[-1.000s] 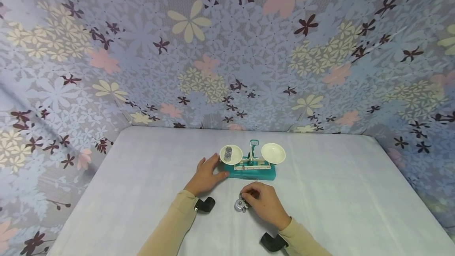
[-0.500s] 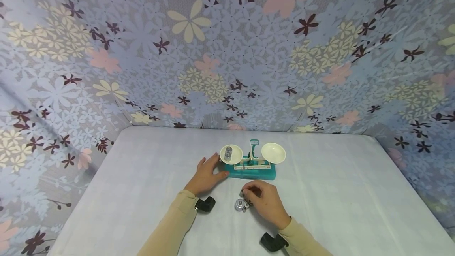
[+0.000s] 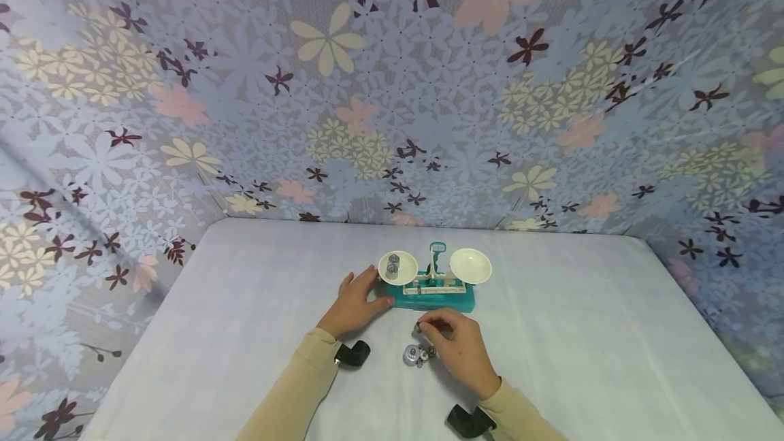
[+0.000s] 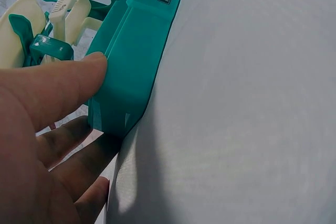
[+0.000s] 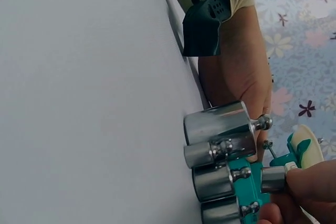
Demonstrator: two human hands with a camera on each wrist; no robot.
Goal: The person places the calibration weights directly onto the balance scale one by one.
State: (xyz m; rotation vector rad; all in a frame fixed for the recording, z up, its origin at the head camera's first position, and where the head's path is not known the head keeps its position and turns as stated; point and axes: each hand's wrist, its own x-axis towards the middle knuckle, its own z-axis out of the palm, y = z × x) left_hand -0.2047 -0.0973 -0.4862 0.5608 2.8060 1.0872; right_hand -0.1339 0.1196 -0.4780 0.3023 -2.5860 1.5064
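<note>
A green balance scale (image 3: 456, 301) with two cream pans stands on the table in the head view. My left hand (image 3: 350, 306) holds its base at the left end, thumb on the near side, as the left wrist view (image 4: 124, 56) shows close up. Two metal weights (image 3: 393, 269) sit in the left pan (image 3: 407, 278); the right pan (image 3: 471, 265) has nothing in it. Between thumb and fingers, my right hand (image 3: 458, 348) pinches a small shiny weight (image 5: 273, 180), close over several knobbed weights (image 5: 214, 182) grouped on the cloth. The largest weight (image 5: 215, 124) is at one end.
White cloth (image 3: 588, 332) covers the table. Flowered fabric walls (image 3: 429, 87) rise behind it and at both sides. Black camera mounts (image 3: 353, 354) are strapped to both wrists, the right one (image 3: 470, 420) hanging close over the cloth.
My right hand has drawn the small weight out of the group and a little way toward the scale, leaving more of the other weights in sight. The left hand stays in place.
</note>
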